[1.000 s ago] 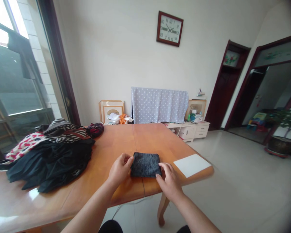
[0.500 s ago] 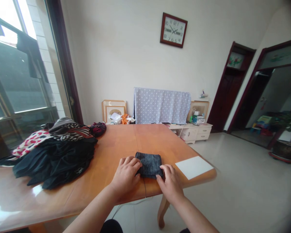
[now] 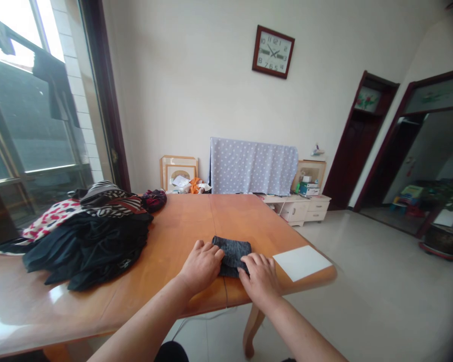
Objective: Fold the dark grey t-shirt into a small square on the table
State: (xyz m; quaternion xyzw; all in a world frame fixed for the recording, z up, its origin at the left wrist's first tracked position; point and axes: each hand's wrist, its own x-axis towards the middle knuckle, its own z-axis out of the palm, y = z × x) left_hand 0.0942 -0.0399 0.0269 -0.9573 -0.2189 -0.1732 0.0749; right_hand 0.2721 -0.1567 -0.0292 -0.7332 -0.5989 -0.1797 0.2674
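Note:
A folded dark grey heathered garment lies on the wooden table near its front edge. Gripping its left side is my left hand, with the fingers curled in and the thumb hidden. My right hand pinches the near right part, thumb low and fingers bent over the cloth. Between the two hands the fabric is lifted into a fold, and a strip of it shows below. The garment's exact kind cannot be made out.
A heap of clothes, with a black garment and a red-spotted white one, lies on the table's left. A white sheet rests at the right corner. A low white cabinet stands against the wall beyond.
Both hands have drawn the near part of the garment up and over, so a fold now shows across it. My right hand has shifted left and the fingers have closed more.

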